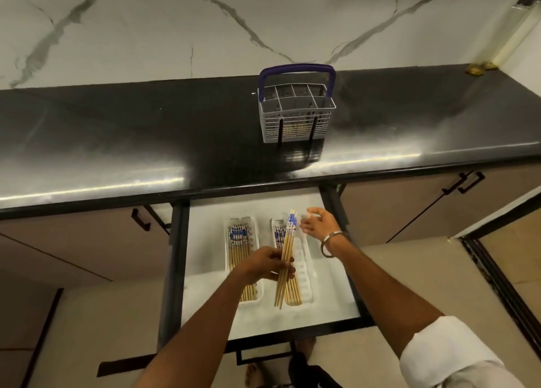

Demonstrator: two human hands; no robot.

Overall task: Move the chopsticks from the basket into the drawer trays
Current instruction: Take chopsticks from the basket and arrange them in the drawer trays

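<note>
My left hand [268,264] grips a bundle of wooden chopsticks [288,248] with blue-patterned tops, held over the open drawer [205,270]. My right hand [319,223] hovers open beside the bundle's top end, holding nothing. Two white trays lie in the drawer: the left tray [257,229] is filled with several chopsticks, and the right tray [307,270] holds several along its left side. The grey wire basket [295,118] with a purple handle stands on the black counter beyond the drawer; its lower compartments show something pale through the mesh.
The black countertop [117,130] runs the full width below a marble wall. Cabinet doors with black handles [140,219] [464,183] flank the drawer. My feet show on the floor under the drawer front.
</note>
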